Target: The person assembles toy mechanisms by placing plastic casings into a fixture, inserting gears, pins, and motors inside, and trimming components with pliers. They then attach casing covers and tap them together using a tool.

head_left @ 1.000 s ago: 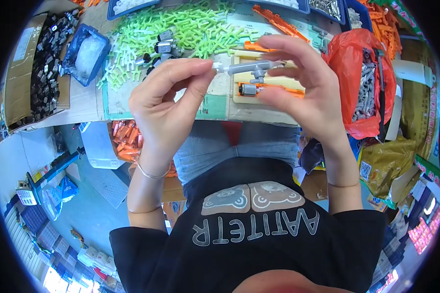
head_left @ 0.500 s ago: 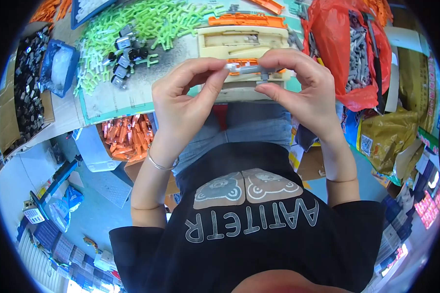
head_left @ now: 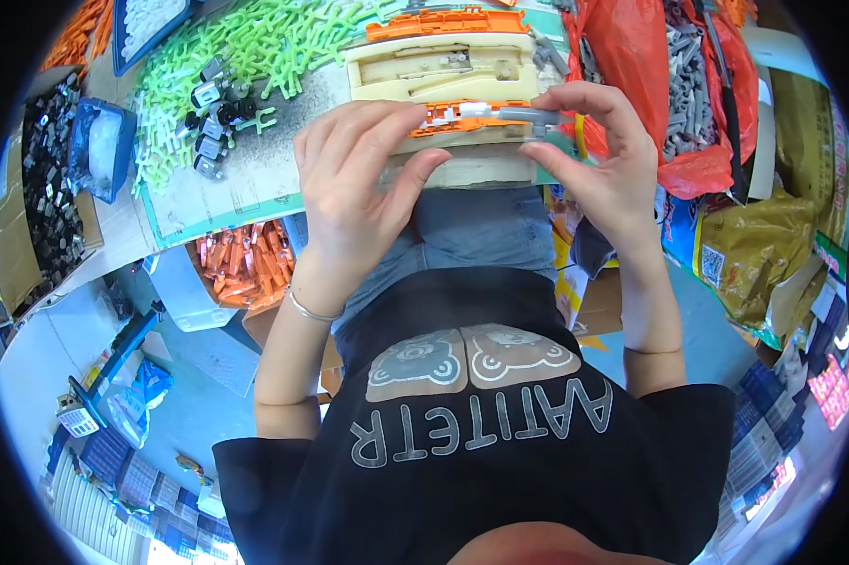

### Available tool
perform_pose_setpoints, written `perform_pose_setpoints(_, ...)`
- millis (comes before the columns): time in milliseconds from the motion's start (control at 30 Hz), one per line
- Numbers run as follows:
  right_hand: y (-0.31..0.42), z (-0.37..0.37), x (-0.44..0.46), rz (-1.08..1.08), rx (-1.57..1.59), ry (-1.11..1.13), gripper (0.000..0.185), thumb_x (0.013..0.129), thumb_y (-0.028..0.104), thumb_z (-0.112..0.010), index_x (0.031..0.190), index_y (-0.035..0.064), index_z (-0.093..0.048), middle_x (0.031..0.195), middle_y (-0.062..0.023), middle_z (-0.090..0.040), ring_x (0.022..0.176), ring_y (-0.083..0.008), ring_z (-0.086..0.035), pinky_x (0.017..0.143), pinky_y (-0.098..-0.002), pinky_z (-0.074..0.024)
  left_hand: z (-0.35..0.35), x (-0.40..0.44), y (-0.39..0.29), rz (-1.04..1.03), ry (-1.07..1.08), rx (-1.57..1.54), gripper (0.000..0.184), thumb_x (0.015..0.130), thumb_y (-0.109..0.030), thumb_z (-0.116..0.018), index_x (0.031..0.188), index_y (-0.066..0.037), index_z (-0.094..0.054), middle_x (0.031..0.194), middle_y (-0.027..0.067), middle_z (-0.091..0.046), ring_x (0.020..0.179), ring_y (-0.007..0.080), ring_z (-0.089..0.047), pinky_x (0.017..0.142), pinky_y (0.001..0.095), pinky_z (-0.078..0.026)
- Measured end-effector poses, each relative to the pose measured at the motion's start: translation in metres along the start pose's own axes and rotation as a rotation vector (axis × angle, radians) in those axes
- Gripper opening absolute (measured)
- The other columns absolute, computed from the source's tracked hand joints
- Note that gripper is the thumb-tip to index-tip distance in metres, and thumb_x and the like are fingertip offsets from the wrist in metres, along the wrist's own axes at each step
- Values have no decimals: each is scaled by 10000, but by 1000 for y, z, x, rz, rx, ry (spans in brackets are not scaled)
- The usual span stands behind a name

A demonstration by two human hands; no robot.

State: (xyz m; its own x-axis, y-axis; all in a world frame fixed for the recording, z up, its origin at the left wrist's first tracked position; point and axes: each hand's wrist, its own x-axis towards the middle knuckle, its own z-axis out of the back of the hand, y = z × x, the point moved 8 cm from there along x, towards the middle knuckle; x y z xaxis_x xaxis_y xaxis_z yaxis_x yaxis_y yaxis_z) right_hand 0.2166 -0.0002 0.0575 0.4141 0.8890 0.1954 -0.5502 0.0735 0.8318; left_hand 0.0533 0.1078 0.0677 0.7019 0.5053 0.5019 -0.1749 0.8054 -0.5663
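An orange plastic half-shell lies in the lower slot of a cream fixture block. Inside it sit a small white part and a long grey plastic part, whose right end is blurred. My left hand has its fingertips at the shell's left end, with the thumb spread away below and nothing pinched. On the other side, the index finger and thumb of my right hand are around the grey part's right end. Part of that end is hidden by the fingers.
Another orange half-shell lies behind the block. Light green branched pieces and grey-black parts spread to the left. A red bag of grey parts stands right. Orange pieces fill a box below the table edge.
The grey part has come down into the orange shell, its stem turned. My left thumb has moved away from the fingers, releasing its pinch. The view has shifted slightly.
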Motion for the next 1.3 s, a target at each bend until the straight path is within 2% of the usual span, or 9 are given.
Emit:
perform_pose_setpoints(100, 1, -1, 2, -16, -127, 6, 372, 673, 24, -781, 1005, 31, -613, 1012, -68, -636, 972, -172, -582, 852, -287, -469, -9, -5, -2, -85, 22, 126, 268, 695, -161, -756, 939, -95, -669, 967, 4, -641, 928, 191, -581, 847, 343, -359)
perform_pose_setpoints(300, -1, -13, 7, 125, -209, 71, 277, 654, 44, -778, 910, 49, -672, 965, -43, -674, 995, -210, -561, 845, -315, -464, -20, -10, -2, -136, 28, 179, 235, 702, -142, -733, 924, -98, -672, 965, -3, -637, 928, 181, -579, 847, 345, -358)
perform_pose_setpoints(433, -1, -16, 8, 183, -246, 85, 277, 653, 60, -779, 910, 58, -674, 965, -41, -679, 992, -218, -564, 863, -332, -447, -23, -12, 2, -46, -10, 147, 241, 694, -133, -729, 930, -115, -680, 949, -15, -622, 911, 170, -573, 837, 344, -349)
perform_pose_setpoints(933, 0, -8, 2, 170, -510, 17, 299, 703, 150, -762, 990, 101, -693, 950, -6, -632, 1037, -212, -535, 919, -344, -360, -30, -12, -6, -131, -56, 319, 270, 685, -157, -744, 950, -168, -693, 922, -38, -589, 859, 140, -556, 790, 317, -316)
perform_pose_setpoints(1033, 0, 4, 7, 221, -403, -49, 276, 761, 131, -722, 1030, 91, -676, 949, -32, -633, 981, -224, -563, 890, -345, -401, -28, -11, -6, -125, -27, 291, 273, 692, -151, -742, 959, -160, -690, 926, -27, -592, 866, 141, -554, 796, 324, -314)
perform_pose_setpoints(1100, -32, 30, 13, -98, 131, -198, 246, 808, 116, -678, 1050, 76, -660, 934, -55, -633, 916, -242, -591, 840, -340, -451, -23, -9, 0, -68, -21, 206, 271, 702, -141, -733, 969, -151, -687, 935, -12, -596, 881, 150, -550, 808, 329, -314)
perform_pose_setpoints(1133, -36, 40, 22, -120, 65, -253, 205, 821, 123, -649, 1011, 47, -660, 921, -85, -641, 844, -264, -619, 783, -342, -495, -19, -7, 1, -46, -26, 167, 263, 718, -132, -722, 978, -137, -683, 954, 4, -604, 899, 163, -549, 824, 329, -315)
perform_pose_setpoints(1200, -21, 38, 44, -248, 92, -183, 190, 800, 128, -622, 952, 17, -649, 884, -120, -626, 868, -297, -583, 798, -381, -461, -12, 3, 6, -39, -46, 147, 261, 726, -125, -715, 985, -131, -680, 961, 9, -607, 905, 166, -552, 827, 325, -318)
perform_pose_setpoints(1300, -21, 29, 67, -110, -105, -80, 190, 830, 98, -583, 964, -37, -599, 838, -146, -609, 850, -284, -585, 761, -355, -468, -2, 23, 17, -16, -57, 120, 245, 754, -100, -687, 998, -112, -670, 976, 30, -617, 918, 170, -561, 829, 316, -329)
